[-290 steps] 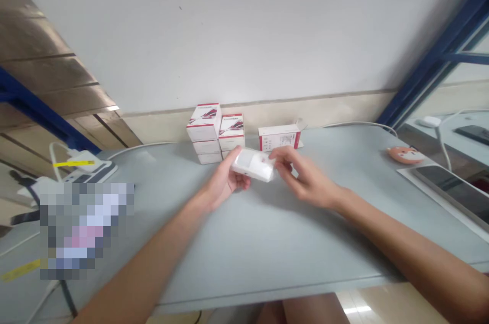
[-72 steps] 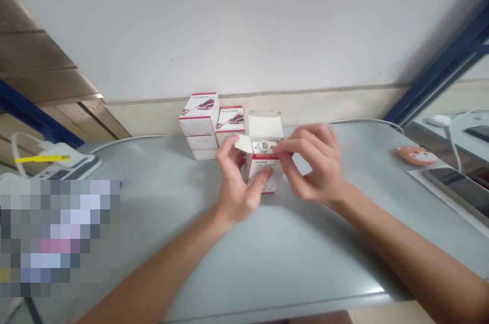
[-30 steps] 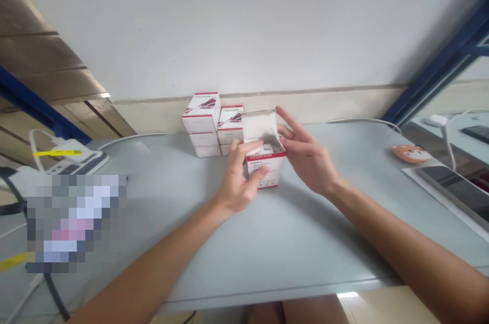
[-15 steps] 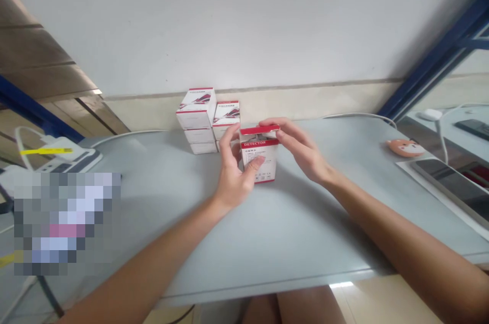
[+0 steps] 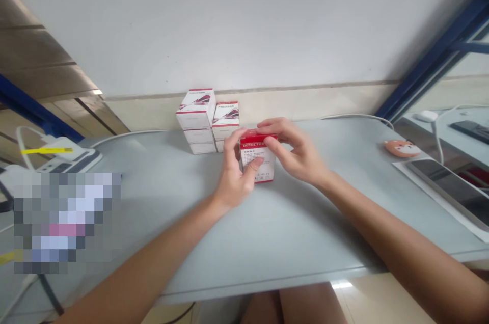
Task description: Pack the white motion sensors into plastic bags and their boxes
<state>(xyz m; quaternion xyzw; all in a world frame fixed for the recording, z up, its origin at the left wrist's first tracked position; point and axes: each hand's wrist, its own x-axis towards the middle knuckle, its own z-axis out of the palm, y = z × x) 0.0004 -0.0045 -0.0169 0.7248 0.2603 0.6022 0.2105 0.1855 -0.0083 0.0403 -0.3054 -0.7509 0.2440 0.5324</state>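
My left hand (image 5: 234, 173) is curling around the white cardboard DETECTOR box (image 5: 256, 163), thumb lying across its printed front, while my right hand (image 5: 294, 152) is gripping its red-edged top with bent fingers. The flap that stood open earlier is now closed. The box is staying just in front of the stacked boxes (image 5: 195, 117), and a pixelated patch (image 5: 66, 222) is hiding whatever lies left of them.

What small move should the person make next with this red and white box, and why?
Probably move the DETECTOR box beside the stacked white boxes: its top looks closed under the right hand, the left hand grips its front, and those boxes stand close.
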